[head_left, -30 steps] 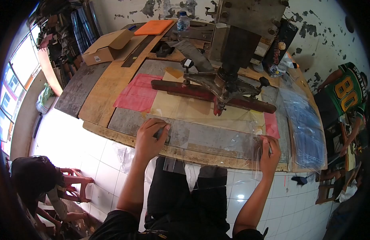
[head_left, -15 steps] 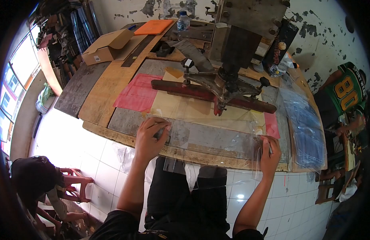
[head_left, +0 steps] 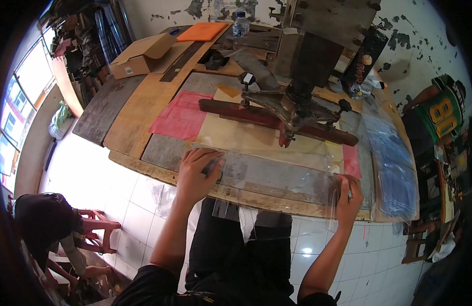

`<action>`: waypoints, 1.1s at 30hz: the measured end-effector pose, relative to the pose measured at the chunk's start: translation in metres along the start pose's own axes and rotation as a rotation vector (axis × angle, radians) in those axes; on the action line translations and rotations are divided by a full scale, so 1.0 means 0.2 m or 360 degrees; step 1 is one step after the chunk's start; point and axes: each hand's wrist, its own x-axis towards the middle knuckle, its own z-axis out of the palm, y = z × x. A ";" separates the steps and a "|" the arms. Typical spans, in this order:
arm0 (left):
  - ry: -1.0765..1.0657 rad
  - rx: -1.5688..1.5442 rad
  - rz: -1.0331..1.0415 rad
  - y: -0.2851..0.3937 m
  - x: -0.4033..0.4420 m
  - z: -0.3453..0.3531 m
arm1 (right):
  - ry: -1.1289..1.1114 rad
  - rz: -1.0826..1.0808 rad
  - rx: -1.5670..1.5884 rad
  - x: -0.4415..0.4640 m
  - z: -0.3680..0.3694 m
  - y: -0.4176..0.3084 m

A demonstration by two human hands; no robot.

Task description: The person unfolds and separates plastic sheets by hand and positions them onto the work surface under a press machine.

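Note:
A clear plastic sheet (head_left: pixel 282 188) lies over the front of the worktable and hangs past its edge above my lap. My left hand (head_left: pixel 197 176) pinches its left part, thumb and fingers nearly together. At its right side my right hand (head_left: pixel 348 196) grips the sheet between thumb and fingers. Beyond the hands a cream sheet (head_left: pixel 236 135) lies flat, with a pink sheet (head_left: pixel 180 116) at its left and pink showing at its right. The red bar (head_left: pixel 266 119) of a metal press (head_left: pixel 297 102) stands over the cream sheet.
Stacked clear plastic (head_left: pixel 391 168) lies at the table's right. A cardboard box (head_left: pixel 141 55), an orange folder (head_left: pixel 201 31) and a water bottle (head_left: pixel 241 25) are at the back. One person (head_left: pixel 44 219) sits low at left; another person (head_left: pixel 440 109) stands at right.
The view has shifted slightly, so the table and press appear a little farther right. Both hands keep nearly the same place on the plastic. The person at right has moved their arm.

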 end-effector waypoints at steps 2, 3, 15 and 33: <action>-0.0018 0.0010 0.0007 0.00 0.00 0.00 | -0.0001 -0.0018 -0.0012 0.00 0.00 0.00; -0.0019 0.0009 0.0006 0.00 0.00 0.00 | 0.0004 -0.0025 -0.0015 0.00 0.00 0.00; -0.0020 0.0034 0.0034 0.00 0.01 0.00 | 0.0038 -0.0024 -0.0066 0.00 0.00 0.01; 0.0011 -0.0003 0.0060 -0.01 0.00 -0.01 | -0.0104 0.0090 0.0062 0.02 0.01 0.05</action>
